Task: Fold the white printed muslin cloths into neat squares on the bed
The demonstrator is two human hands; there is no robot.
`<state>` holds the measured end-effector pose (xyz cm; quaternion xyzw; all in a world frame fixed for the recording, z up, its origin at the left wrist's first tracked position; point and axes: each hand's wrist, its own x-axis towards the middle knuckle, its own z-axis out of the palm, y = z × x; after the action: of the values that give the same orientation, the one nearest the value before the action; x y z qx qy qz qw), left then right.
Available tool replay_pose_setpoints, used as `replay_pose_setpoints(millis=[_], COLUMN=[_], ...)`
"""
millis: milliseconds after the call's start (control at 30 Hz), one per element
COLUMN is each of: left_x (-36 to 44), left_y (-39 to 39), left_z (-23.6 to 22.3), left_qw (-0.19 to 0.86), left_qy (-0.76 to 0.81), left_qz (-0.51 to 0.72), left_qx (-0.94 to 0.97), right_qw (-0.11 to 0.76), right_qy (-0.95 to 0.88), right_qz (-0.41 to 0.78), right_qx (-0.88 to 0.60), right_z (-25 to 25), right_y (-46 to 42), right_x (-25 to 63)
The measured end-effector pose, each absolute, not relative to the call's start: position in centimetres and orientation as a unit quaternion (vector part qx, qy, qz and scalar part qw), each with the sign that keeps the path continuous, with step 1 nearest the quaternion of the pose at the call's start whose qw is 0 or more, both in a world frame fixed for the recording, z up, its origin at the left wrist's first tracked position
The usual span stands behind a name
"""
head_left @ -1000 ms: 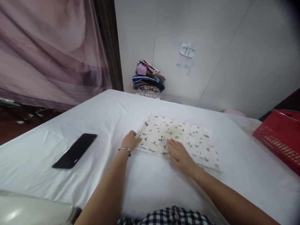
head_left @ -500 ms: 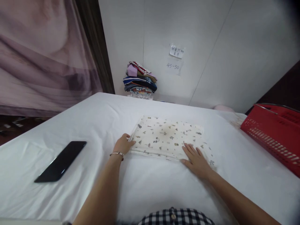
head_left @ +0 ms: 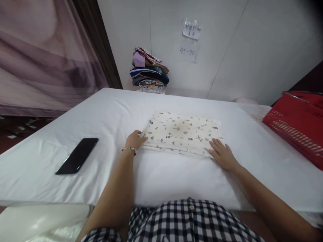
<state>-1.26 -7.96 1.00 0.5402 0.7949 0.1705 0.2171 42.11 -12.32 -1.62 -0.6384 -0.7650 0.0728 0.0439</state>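
The cloth (head_left: 181, 131) lies folded flat on the table (head_left: 176, 181), its layers showing along the near edge. At the cloth's left edge, the left hand (head_left: 135, 139) sets its thumb on top, probably to steady that side; I cannot tell whether it pinches the layers. The right hand (head_left: 223, 154) is open, fingers spread on the cloth's near right corner, likely pressing it flat. The phone (head_left: 77, 156) and basket (head_left: 296, 126) sit well left and right of the cloth, leaving it working room.
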Motion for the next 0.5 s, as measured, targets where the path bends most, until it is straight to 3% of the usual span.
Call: replay_pose_setpoints(millis=[200,500], left_x=[-1.2,-0.7], left_y=[-8.0,-8.2], left_z=[0.9,1.3], left_qw=[0.217,0.227], left_qy=[0.8,0.794], left_qz=[0.181,0.187], left_qx=[0.529,0.531], right_qw=[0.256,0.313], right_qy=[-0.655,-0.495], right_qz=[0.131,0.245], right_qx=[-0.699,-0.772], right_z=[-1.1,-0.9], right_y=[-13.9,-13.6], right_x=[43.5,44.7])
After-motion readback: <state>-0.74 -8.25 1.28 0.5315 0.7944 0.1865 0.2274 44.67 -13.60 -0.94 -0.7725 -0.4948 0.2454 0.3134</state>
